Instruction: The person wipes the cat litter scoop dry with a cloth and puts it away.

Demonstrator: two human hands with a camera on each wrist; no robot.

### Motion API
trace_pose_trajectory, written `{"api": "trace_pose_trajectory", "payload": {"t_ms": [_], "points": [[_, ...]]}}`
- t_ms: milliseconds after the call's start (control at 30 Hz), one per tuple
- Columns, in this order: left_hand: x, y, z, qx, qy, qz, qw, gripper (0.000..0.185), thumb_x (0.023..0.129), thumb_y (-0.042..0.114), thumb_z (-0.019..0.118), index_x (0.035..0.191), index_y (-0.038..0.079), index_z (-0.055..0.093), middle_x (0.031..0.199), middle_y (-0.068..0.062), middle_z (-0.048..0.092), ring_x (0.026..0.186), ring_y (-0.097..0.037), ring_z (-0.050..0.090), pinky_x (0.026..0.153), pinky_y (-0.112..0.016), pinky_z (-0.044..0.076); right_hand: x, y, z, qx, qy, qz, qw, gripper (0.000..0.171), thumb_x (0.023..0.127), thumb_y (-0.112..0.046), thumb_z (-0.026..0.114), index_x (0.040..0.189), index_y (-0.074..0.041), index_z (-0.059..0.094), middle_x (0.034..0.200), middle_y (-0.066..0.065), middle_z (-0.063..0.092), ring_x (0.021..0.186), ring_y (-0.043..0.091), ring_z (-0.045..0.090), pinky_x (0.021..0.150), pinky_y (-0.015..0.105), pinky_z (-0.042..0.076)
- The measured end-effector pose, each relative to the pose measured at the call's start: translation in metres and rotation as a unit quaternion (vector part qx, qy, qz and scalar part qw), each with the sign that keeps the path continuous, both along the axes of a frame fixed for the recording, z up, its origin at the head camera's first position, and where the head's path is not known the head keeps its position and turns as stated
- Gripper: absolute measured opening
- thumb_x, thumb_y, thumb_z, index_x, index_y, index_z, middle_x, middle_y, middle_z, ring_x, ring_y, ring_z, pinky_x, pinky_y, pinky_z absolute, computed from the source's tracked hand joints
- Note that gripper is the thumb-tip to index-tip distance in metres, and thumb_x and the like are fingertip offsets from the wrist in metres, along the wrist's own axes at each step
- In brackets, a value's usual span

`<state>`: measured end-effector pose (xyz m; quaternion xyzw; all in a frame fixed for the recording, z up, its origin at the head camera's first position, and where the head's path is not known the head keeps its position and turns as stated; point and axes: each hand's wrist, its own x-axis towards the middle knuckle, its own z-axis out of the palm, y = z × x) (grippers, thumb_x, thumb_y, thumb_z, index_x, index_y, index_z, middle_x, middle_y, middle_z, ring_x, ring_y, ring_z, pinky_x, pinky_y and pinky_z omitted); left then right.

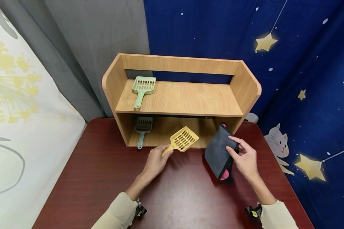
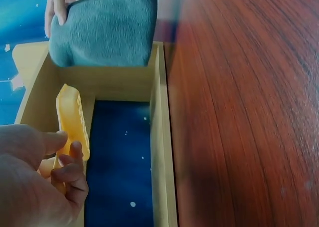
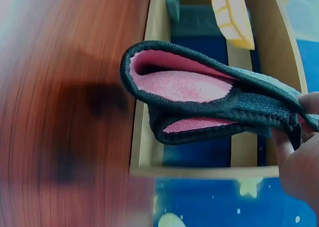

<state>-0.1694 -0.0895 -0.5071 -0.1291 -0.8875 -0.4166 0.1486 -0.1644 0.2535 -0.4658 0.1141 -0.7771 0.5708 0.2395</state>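
My left hand (image 1: 156, 160) grips the handle of a yellow slotted litter scoop (image 1: 184, 139), held up in front of the lower shelf. In the left wrist view the scoop (image 2: 73, 114) appears edge-on between thumb and fingers. With thumb and fingers my right hand (image 1: 245, 157) pinches one edge of a folded grey cloth (image 1: 220, 151) with black trim, near the shelf's right end. The right wrist view shows the cloth's folds (image 3: 184, 87) with a pink inner side. A green scoop (image 1: 144, 87) lies on the upper shelf's left, and a grey-blue scoop (image 1: 144, 127) on the lower shelf's left.
A two-tier wooden shelf (image 1: 183, 97) stands at the back of the dark red table (image 1: 177, 197). Behind it hang a grey curtain (image 1: 100, 28) and a blue star-patterned curtain (image 1: 206, 28). White patterned fabric (image 1: 23, 152) borders the left side.
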Motion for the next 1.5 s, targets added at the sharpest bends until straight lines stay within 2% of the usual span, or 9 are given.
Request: {"api": "trace_pose_trajectory", "payload": {"t_ms": [200,467,633,667,867,900,1133,1333,1500], "points": [[-0.009,-0.004,0.000,0.005,-0.008,0.011,0.9999,0.032,0.099,0.010,0.074,0.126,-0.007,0.072,0.109,-0.020,0.076,0.085,-0.026,0.067,0.075,-0.044,0.056,0.003,0.026,0.001,0.055,-0.015,-0.030,0.998,0.042,0.086,0.017,0.077,0.126,0.006,0.072,0.095,0.029,0.074,0.065,0.005,0.067,0.058,0.014,0.053],[-0.020,-0.008,-0.006,0.011,-0.028,0.016,0.9994,0.038,0.100,0.004,0.070,0.134,-0.010,0.065,0.114,-0.025,0.073,0.085,-0.030,0.066,0.075,-0.047,0.055,0.009,0.060,-0.007,0.133,-0.004,-0.064,0.989,0.043,0.086,0.008,0.083,0.125,-0.008,0.077,0.076,0.009,0.067,0.044,0.005,0.047,0.042,0.019,0.037],[-0.030,-0.010,-0.014,0.045,-0.039,0.015,0.9981,0.039,0.099,0.000,0.067,0.135,-0.015,0.062,0.111,-0.029,0.071,0.081,-0.031,0.063,0.071,-0.046,0.053,0.010,0.072,-0.012,0.182,0.028,-0.070,0.980,0.046,0.085,0.007,0.084,0.125,-0.014,0.078,0.075,0.007,0.069,0.050,0.001,0.051,0.048,0.016,0.040],[-0.039,-0.015,-0.027,0.056,-0.029,0.007,0.9980,0.039,0.102,0.006,0.066,0.137,-0.012,0.062,0.115,-0.027,0.071,0.085,-0.029,0.064,0.073,-0.044,0.054,0.010,0.073,-0.014,0.190,0.038,-0.069,0.979,0.047,0.084,0.007,0.084,0.125,-0.014,0.079,0.078,0.007,0.071,0.053,0.000,0.053,0.050,0.015,0.042],[-0.052,-0.017,-0.033,0.079,-0.072,0.007,0.9943,0.043,0.105,0.008,0.062,0.142,-0.015,0.056,0.129,-0.032,0.066,0.096,-0.034,0.064,0.082,-0.048,0.054,0.006,0.064,-0.022,0.215,0.087,-0.050,0.971,0.049,0.080,0.010,0.086,0.123,-0.013,0.079,0.087,0.009,0.076,0.066,-0.003,0.056,0.060,0.012,0.044],[-0.049,-0.013,-0.022,0.074,-0.095,0.016,0.9926,0.043,0.103,0.002,0.061,0.140,-0.018,0.055,0.128,-0.036,0.065,0.095,-0.037,0.063,0.083,-0.051,0.053,0.005,0.061,-0.023,0.213,0.091,-0.046,0.972,0.049,0.079,0.010,0.086,0.122,-0.012,0.080,0.087,0.008,0.076,0.065,-0.003,0.056,0.060,0.012,0.044],[-0.064,-0.010,-0.031,0.076,-0.148,0.031,0.9856,0.045,0.105,0.002,0.059,0.144,-0.018,0.051,0.129,-0.034,0.064,0.115,-0.043,0.063,0.101,-0.057,0.050,0.001,0.036,-0.033,0.214,0.084,-0.003,0.973,0.047,0.080,0.009,0.085,0.122,-0.012,0.079,0.085,0.005,0.075,0.057,0.002,0.054,0.054,0.015,0.045],[-0.075,-0.006,-0.033,0.103,-0.175,0.038,0.9784,0.049,0.106,0.003,0.055,0.149,-0.019,0.044,0.147,-0.037,0.053,0.140,-0.049,0.049,0.117,-0.058,0.039,-0.003,0.011,-0.042,0.214,0.055,0.036,0.975,0.047,0.083,0.005,0.086,0.124,-0.016,0.078,0.088,0.004,0.076,0.060,0.004,0.056,0.055,0.016,0.046],[-0.080,-0.001,-0.038,0.116,-0.178,0.048,0.9760,0.051,0.105,0.001,0.053,0.150,-0.020,0.041,0.149,-0.040,0.049,0.141,-0.051,0.046,0.117,-0.059,0.039,-0.008,-0.008,-0.054,0.207,0.055,0.060,0.975,0.048,0.083,0.006,0.085,0.125,-0.015,0.078,0.081,0.003,0.074,0.057,0.000,0.048,0.053,0.016,0.042]]}}
